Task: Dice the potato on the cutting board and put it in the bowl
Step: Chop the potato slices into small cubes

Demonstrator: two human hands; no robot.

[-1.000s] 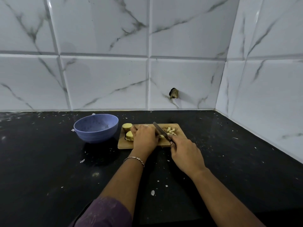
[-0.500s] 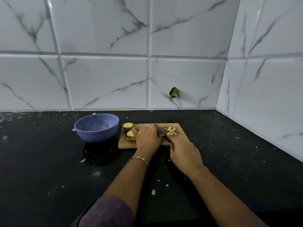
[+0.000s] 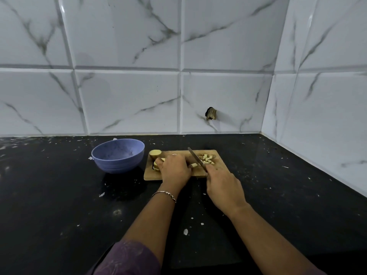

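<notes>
Yellow potato piece (image 3: 193,165) pinned on cutting board (image 3: 218,167) by left hand (image 3: 174,169), fingers curled over it. Right hand (image 3: 224,187) fingers wrapped round knife (image 3: 195,158) handle; blade tilted, tip raised, edge at potato piece. Small heap of diced cubes (image 3: 207,158) right of blade. Larger potato chunk (image 3: 155,153) at board's far left corner. Blue bowl (image 3: 119,163) just left of board, on black counter (image 3: 59,195).
</notes>
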